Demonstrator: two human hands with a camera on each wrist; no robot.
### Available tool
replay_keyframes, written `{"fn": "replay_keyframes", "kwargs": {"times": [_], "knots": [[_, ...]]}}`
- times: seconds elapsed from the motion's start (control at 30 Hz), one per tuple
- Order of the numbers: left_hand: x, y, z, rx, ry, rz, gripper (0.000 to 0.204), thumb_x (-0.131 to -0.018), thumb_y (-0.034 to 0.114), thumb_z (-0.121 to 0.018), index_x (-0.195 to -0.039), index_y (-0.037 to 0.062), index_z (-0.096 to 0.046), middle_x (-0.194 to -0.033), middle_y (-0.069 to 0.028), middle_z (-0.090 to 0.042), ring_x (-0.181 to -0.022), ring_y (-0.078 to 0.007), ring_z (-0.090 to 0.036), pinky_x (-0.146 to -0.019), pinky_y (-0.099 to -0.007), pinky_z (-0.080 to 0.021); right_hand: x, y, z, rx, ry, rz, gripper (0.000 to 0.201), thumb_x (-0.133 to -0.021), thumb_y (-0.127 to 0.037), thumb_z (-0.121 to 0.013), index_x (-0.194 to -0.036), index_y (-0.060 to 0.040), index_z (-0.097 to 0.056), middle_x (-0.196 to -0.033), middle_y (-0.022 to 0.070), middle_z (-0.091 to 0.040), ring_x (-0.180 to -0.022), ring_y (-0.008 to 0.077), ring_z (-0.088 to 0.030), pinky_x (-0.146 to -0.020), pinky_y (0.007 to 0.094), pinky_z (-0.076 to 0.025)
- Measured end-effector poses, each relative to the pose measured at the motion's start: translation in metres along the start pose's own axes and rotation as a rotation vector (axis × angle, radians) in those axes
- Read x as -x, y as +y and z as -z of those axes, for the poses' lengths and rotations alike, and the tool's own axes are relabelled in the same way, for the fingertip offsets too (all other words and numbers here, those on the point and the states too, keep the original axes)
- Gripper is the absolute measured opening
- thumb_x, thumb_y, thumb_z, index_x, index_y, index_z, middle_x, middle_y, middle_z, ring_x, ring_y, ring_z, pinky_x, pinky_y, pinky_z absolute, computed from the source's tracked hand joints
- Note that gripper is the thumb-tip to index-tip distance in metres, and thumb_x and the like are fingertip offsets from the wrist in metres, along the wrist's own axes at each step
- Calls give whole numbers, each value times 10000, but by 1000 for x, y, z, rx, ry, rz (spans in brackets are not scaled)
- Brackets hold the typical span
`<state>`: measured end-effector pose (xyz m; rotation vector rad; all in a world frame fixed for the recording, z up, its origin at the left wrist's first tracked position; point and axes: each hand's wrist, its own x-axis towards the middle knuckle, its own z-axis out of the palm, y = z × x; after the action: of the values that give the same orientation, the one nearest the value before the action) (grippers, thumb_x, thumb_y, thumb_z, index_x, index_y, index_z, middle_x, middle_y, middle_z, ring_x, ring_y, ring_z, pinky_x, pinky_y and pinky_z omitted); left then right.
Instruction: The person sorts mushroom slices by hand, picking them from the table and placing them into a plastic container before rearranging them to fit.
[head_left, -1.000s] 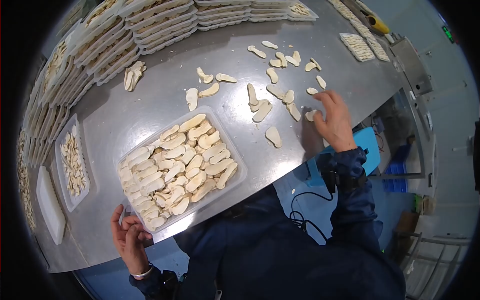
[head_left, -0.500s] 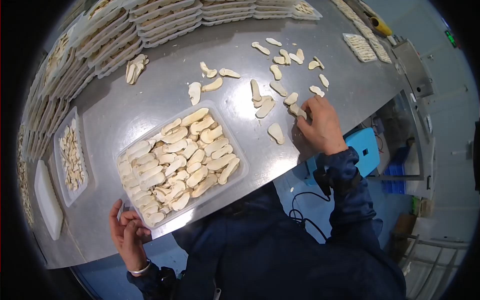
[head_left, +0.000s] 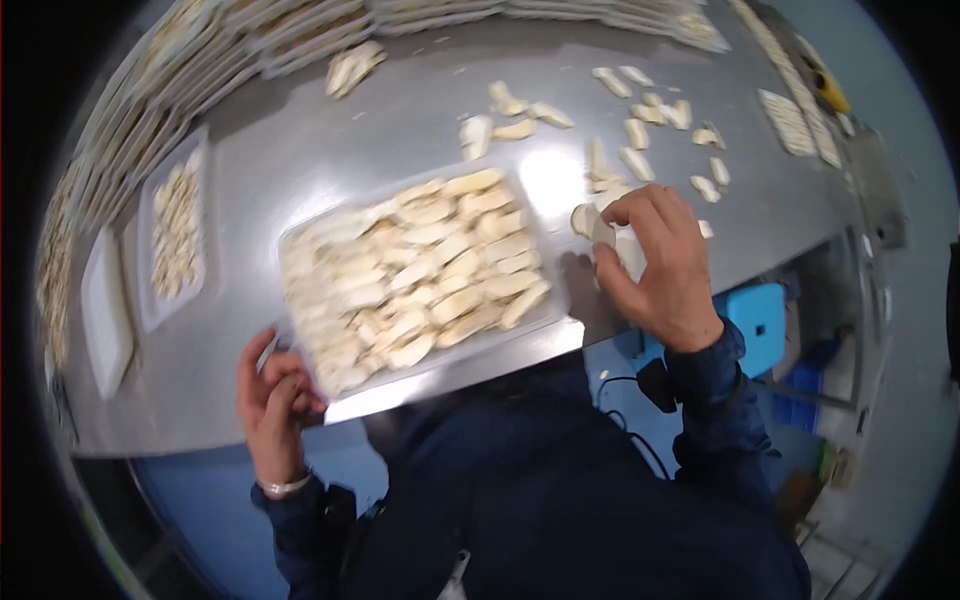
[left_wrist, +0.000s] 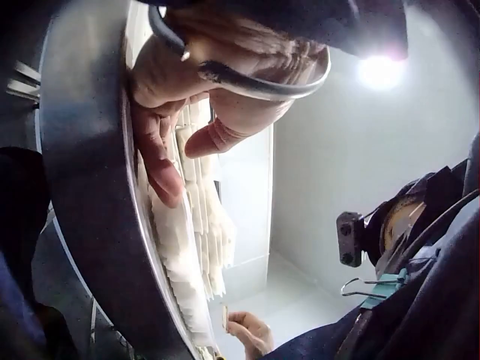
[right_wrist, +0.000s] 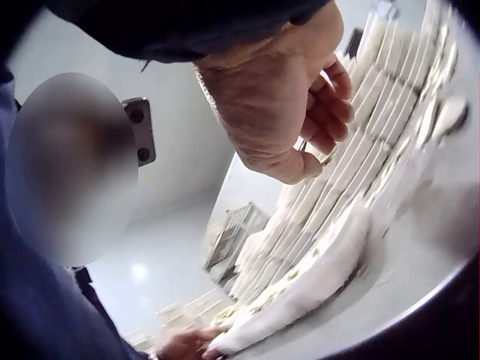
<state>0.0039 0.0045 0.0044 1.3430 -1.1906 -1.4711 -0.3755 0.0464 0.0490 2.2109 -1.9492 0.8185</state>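
A white plastic tray (head_left: 552, 312) of pale mushroom slices (head_left: 430, 255) lies near the table's front edge. My left hand (head_left: 275, 405) is at its near left corner, fingers loosely bent; in the left wrist view a fingertip (left_wrist: 169, 184) lies against the tray's side. To the right of the tray, my right hand (head_left: 665, 260) pinches a mushroom slice (head_left: 602, 228) between thumb and fingers, just over the table. Loose slices lie under and beyond that hand, partly hidden by it. From the right wrist view, the thumb and bent fingers are up in front of the tray (right_wrist: 322, 262).
Stacks of filled trays (head_left: 310, 35) line the back and left of the metal table (head_left: 420, 85). A smaller filled tray (head_left: 175, 230) and a white upside-down tray (head_left: 107, 310) lie at left. More loose slices (head_left: 475, 137) are scattered beyond. A blue stool (head_left: 757, 325) stands below the right edge.
My right hand has gone from the slices near the right edge toward the tray, now with a slice lifted in its fingers. The head view has shifted; my left hand stays at the tray's corner.
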Motion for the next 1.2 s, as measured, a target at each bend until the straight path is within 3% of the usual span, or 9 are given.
{"fn": "replay_keyframes", "kwargs": {"times": [0.1,0.13,0.4,0.83,0.93,1.13,1.2], "knots": [[2,5,-4,39,6,18,534,-859,19,-500,-1374,-21,-367,-904,-74,-585,-632,-82,-540,-556,-183,-483,-12,-46,-28,-117,-74,159,260,-685,-61,-671,-915,-31,-555,-884,111,-527,-830,287,-519,-706,389,-393],[1,3,0,108,-42,-2,523,-850,-55,-480,-1358,-13,-359,-915,-104,-595,-695,-134,-602,-591,-236,-542,-16,-60,-36,-149,-86,205,266,-682,-59,-670,-919,-32,-553,-885,113,-525,-831,287,-519,-706,390,-393],[1,0,5,158,-93,-5,495,-881,-54,-457,-1358,-7,-336,-944,-132,-609,-736,-152,-629,-626,-243,-539,-40,-120,-82,-190,-133,376,197,-699,-88,-664,-852,-31,-553,-857,95,-489,-850,244,-501,-733,362,-396],[2,-1,6,174,-112,-25,486,-887,-63,-434,-1359,-12,-329,-948,-140,-607,-748,-149,-635,-633,-238,-543,-43,-124,-94,-179,-168,396,264,-671,-39,-668,-907,-26,-552,-870,90,-516,-834,253,-517,-714,361,-391],[2,0,5,166,-102,-16,485,-887,-62,-439,-1358,-13,-332,-948,-142,-606,-742,-150,-633,-631,-236,-542,-43,-124,-95,-165,-145,400,165,-691,-66,-642,-831,-32,-562,-826,74,-480,-840,216,-498,-722,342,-391],[2,2,3,147,-71,2,505,-871,-71,-467,-1356,-21,-339,-927,-142,-603,-726,-158,-627,-608,-243,-543,-44,-121,-83,-196,-173,356,303,-671,-53,-676,-950,-22,-561,-887,93,-522,-858,257,-523,-734,362,-399],[2,0,3,140,-59,-17,513,-861,-73,-468,-1357,-30,-342,-911,-141,-604,-711,-157,-619,-602,-240,-544,-49,-111,-68,-236,-92,304,305,-671,-38,-675,-959,-25,-575,-893,110,-538,-848,275,-535,-728,377,-407]]}}
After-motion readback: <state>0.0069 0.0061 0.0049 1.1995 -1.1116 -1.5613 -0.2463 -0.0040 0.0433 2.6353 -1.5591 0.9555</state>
